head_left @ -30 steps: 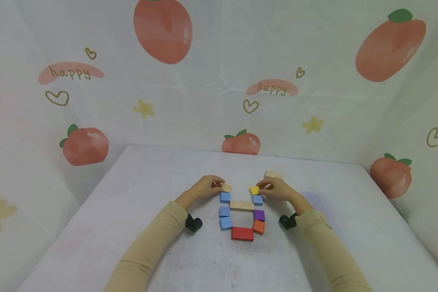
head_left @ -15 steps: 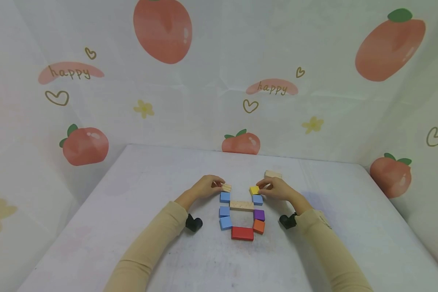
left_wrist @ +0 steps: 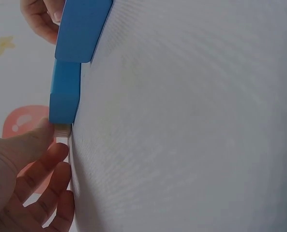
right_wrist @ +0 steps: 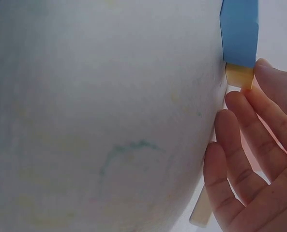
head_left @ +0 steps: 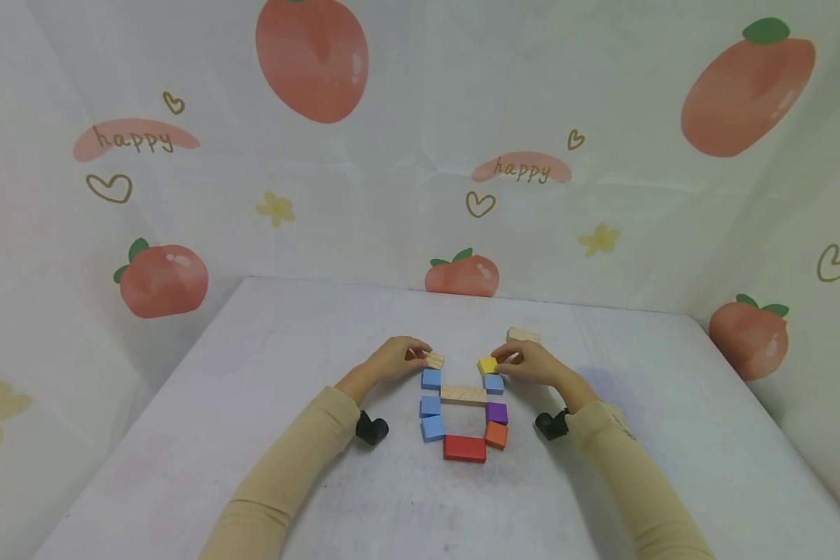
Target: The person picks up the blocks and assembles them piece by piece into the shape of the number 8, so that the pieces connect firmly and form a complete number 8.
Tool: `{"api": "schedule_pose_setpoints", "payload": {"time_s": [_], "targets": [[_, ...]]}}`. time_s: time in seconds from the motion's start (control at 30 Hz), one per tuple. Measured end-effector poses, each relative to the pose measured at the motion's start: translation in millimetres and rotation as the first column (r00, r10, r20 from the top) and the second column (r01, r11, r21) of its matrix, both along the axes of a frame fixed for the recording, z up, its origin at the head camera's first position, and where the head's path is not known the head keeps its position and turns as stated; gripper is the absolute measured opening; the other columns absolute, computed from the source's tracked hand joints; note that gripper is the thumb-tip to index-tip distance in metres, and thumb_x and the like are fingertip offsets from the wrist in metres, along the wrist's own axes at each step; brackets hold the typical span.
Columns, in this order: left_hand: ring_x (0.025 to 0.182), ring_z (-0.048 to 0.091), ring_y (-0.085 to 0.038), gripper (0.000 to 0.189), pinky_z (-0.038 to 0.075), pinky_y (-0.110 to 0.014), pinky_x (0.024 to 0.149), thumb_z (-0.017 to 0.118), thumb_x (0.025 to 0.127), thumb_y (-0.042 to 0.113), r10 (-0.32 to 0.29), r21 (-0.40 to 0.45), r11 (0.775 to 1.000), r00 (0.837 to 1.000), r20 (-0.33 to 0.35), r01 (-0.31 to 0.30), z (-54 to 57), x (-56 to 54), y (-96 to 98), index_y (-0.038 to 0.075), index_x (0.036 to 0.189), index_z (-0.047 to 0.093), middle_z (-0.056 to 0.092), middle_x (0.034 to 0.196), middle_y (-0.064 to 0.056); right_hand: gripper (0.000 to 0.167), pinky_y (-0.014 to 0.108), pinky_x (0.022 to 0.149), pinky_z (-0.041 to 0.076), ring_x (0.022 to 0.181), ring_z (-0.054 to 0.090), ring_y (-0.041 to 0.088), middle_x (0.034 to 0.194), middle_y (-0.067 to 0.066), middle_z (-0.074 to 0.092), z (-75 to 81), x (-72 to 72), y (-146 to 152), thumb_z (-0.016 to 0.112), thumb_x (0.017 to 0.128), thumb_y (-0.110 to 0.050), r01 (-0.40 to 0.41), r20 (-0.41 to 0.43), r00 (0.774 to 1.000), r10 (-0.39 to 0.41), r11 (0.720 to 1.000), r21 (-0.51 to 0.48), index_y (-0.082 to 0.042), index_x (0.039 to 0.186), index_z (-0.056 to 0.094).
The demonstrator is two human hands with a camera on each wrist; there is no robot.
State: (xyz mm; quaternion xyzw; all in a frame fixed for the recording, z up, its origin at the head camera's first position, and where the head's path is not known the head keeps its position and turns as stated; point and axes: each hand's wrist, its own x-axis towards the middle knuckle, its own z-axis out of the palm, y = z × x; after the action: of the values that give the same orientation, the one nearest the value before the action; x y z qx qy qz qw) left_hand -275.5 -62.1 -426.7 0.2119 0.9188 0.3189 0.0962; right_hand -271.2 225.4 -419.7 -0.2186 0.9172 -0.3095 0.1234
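At the far end of a block outline on the table, my left hand (head_left: 394, 358) pinches a small pale wooden block (head_left: 435, 361) with stripes. It sits just beyond a blue block (head_left: 431, 379). Across from it, my right hand (head_left: 528, 362) pinches a yellow block (head_left: 487, 365) by thumb and fingertips, behind another blue block (head_left: 494, 383). In the left wrist view the wooden block (left_wrist: 62, 130) shows only a sliver past the blue one. The right wrist view shows the yellow block (right_wrist: 239, 75) between thumb and index finger, the other fingers extended beside the table.
A long wooden block (head_left: 463, 395) spans the two rows. Nearer are more blue blocks (head_left: 430, 406), a purple block (head_left: 497, 412), an orange block (head_left: 496, 435) and a red block (head_left: 465, 448). A loose wooden block (head_left: 523, 334) lies behind my right hand. A printed curtain backs the table.
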Motion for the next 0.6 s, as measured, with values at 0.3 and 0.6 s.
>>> {"api": "schedule_pose_setpoints", "payload": {"time_s": [0.3,0.6], "targets": [[0.087,0.055,-0.014,0.029,0.047,-0.028,0.081,0.062,0.089,0.015,-0.008,0.009,1.000,1.000,-0.008,0.008,-1.2,0.2,-0.6,0.007,0.117,0.064,0.065,0.100,-0.007,0.031,0.041,0.087,0.051,0.097,0.062,0.025,0.111,0.015,0.064,1.5,2.3,-1.0,0.062,0.089,-0.016,0.014,0.005,1.000,-0.014,1.000,0.009,-0.001,0.116,0.061],[0.087,0.055,-0.013,0.030,0.047,-0.028,0.081,0.062,0.089,0.016,-0.013,0.009,1.000,1.000,-0.014,0.013,-1.3,-0.3,-1.3,0.007,0.117,0.063,0.065,0.100,-0.007,0.031,0.041,0.087,0.051,0.097,0.062,0.026,0.111,0.015,0.064,0.4,0.7,0.1,0.063,0.088,-0.016,0.006,-0.002,1.000,-0.006,1.000,0.005,-0.001,0.116,0.062]]}}
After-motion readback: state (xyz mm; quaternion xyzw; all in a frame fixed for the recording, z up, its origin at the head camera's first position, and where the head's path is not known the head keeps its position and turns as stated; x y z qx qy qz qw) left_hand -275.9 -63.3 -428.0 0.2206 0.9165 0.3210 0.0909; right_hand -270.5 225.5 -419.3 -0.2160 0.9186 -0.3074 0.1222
